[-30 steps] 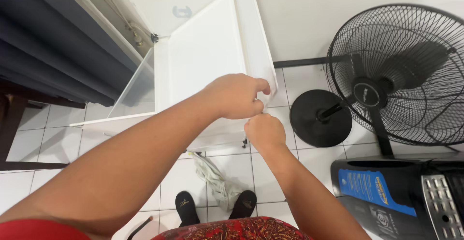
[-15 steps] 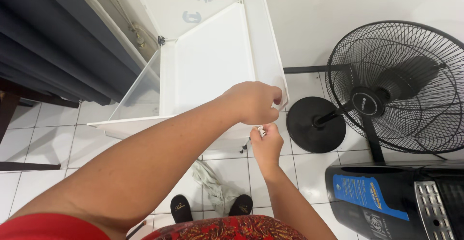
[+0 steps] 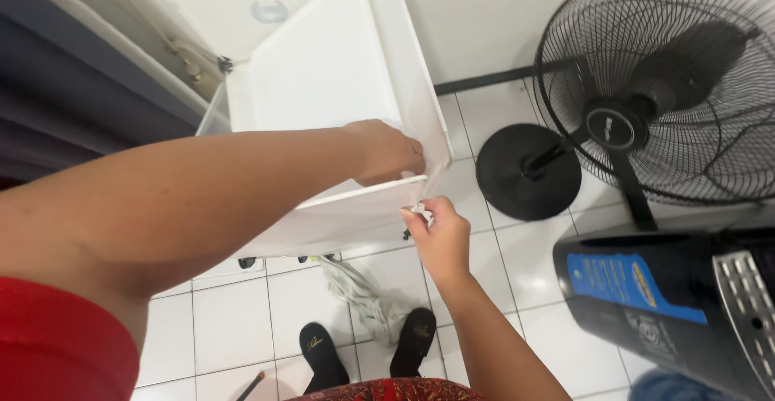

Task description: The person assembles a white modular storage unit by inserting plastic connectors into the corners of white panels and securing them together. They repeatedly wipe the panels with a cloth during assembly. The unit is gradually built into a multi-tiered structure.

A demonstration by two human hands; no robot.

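A white open-topped box-like cabinet (image 3: 323, 70) stands on the tiled floor in front of me. My left hand (image 3: 387, 152) reaches over its front panel (image 3: 339, 219) and grips that panel's top edge near the right corner. My right hand (image 3: 436, 235) sits just below and outside that corner, fingers pinched on a small white piece (image 3: 421, 212) held against the panel's right end. What the small piece is cannot be made out.
A black standing fan (image 3: 646, 102) with round base (image 3: 525, 171) is at the right. A black appliance with a blue label (image 3: 646, 288) lies at lower right. A crumpled white rag (image 3: 359, 292) and my black slippers (image 3: 323, 352) are on the floor below the cabinet. Dark curtains (image 3: 56, 86) hang at left.
My left hand has moved from the outer corner to over the front panel's top edge. My right hand has dropped a little below the corner. The view has shifted closer.
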